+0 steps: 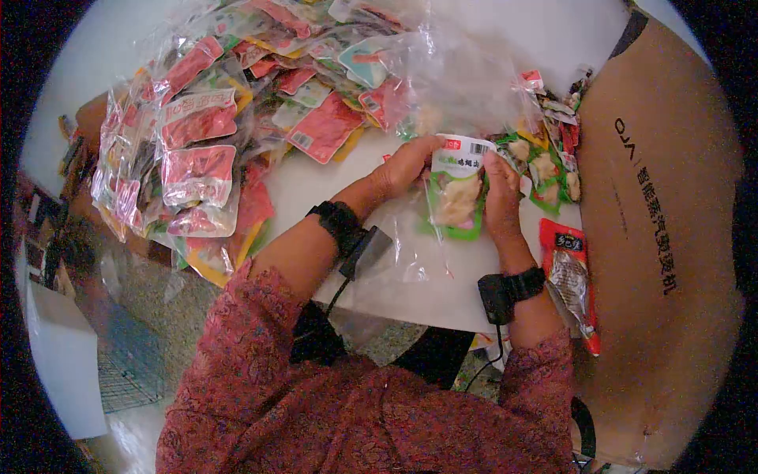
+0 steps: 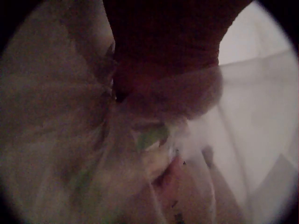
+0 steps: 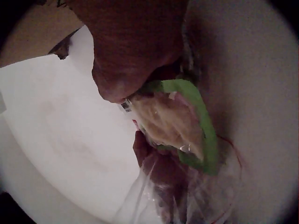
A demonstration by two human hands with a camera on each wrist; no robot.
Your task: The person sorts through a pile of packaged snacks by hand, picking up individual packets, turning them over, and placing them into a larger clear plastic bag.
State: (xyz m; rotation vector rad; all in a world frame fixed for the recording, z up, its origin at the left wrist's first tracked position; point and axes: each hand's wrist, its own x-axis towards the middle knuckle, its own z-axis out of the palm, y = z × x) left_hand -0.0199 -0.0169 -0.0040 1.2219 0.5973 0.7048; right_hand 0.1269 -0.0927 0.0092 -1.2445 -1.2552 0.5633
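A green-and-white food pouch (image 1: 458,197), with pale meat showing through its clear window, is held upright between both hands over the table. My left hand (image 1: 406,167) grips it near its top left corner. With the thumb on its front, my right hand (image 1: 502,193) pinches the right edge. Thin clear plastic film (image 2: 196,88) drapes over the left hand in the left wrist view. In the right wrist view, the pouch's green border (image 3: 210,140) faces the camera, and the right hand's fingers behind it are hidden.
A large pile of red-labelled food pouches (image 1: 197,118) covers the table's left and back. A big clear bag (image 1: 466,79) lies behind my hands. More green pouches (image 1: 545,170) sit to the right, near a red-and-silver packet (image 1: 567,276) and a tall cardboard box (image 1: 663,237).
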